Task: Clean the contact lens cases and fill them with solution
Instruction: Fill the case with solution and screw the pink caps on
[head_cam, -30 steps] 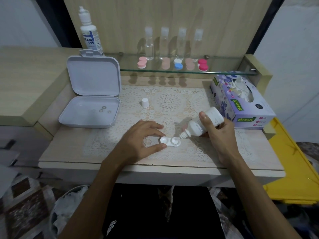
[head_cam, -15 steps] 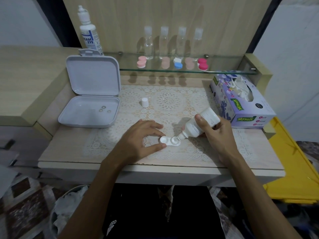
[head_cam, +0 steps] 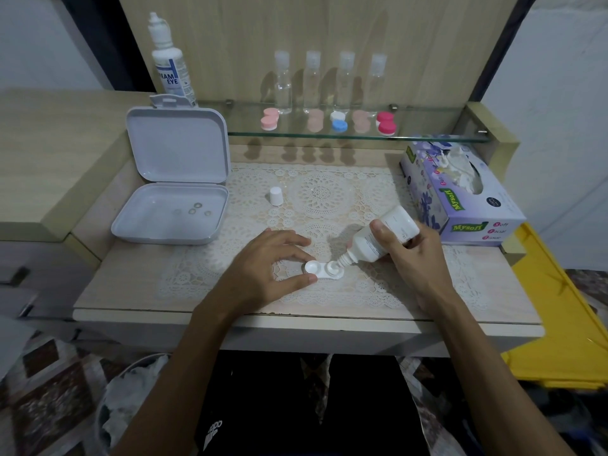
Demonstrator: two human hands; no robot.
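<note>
lace mat [head_cam: 329, 192], L hand [head_cam: 263, 271] pinching case [head_cam: 324, 270], R hand [head_cam: 418, 258] gripping bottle [head_cam: 378, 238]

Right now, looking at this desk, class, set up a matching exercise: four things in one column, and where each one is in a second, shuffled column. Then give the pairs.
Things
1. white lens case
2. small white cap
3. tissue box
4. blue-and-white lens case

Places
A. on the glass shelf
B. at the desk's right edge
C. standing alone on the lace mat
D. under the tilted bottle's nozzle

Pairs: 1-D, 2-C, 3-B, 4-A
</note>
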